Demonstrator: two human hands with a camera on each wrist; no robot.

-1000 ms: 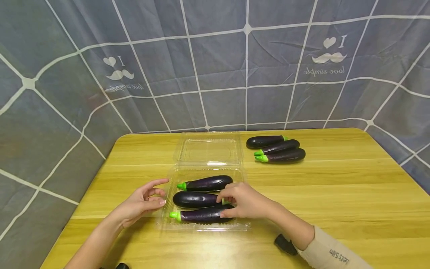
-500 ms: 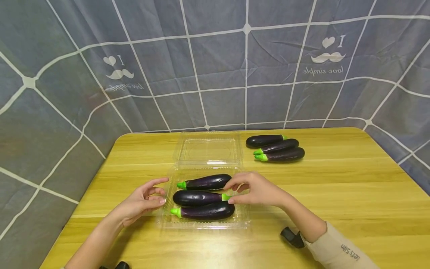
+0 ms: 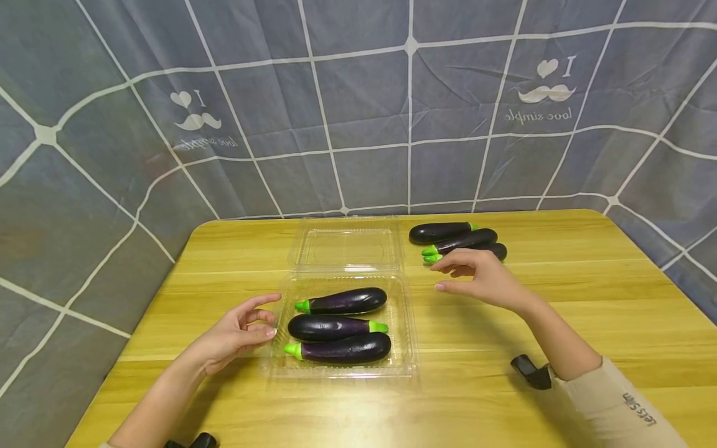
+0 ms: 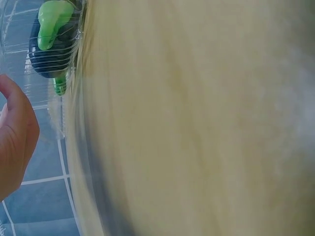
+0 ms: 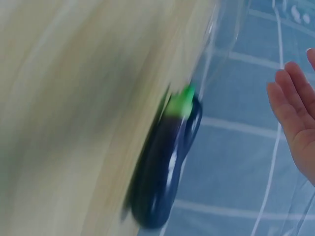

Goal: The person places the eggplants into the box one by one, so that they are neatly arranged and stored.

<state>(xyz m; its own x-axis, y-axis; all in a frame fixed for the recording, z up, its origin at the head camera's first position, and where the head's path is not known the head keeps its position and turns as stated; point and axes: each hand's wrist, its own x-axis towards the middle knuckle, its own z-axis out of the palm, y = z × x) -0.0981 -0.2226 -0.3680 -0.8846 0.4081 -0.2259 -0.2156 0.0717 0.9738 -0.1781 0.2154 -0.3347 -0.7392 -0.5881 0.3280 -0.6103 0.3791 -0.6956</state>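
Wood-grain table [image 3: 582, 292], grey gridded cloth [image 3: 364, 102] behind. Left hand [image 3: 236, 336] loosely spread beside tray [image 3: 342, 373], right hand [image 3: 486, 280] relaxed near loose eggplants [image 3: 467, 240]; both holding nothing.

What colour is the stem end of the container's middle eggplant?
Bright green; that stem end shows best in the head view.

A grey cloth backdrop [image 3: 370, 112] with white grid lines surrounds a yellowish wood-grain table [image 3: 560, 298].
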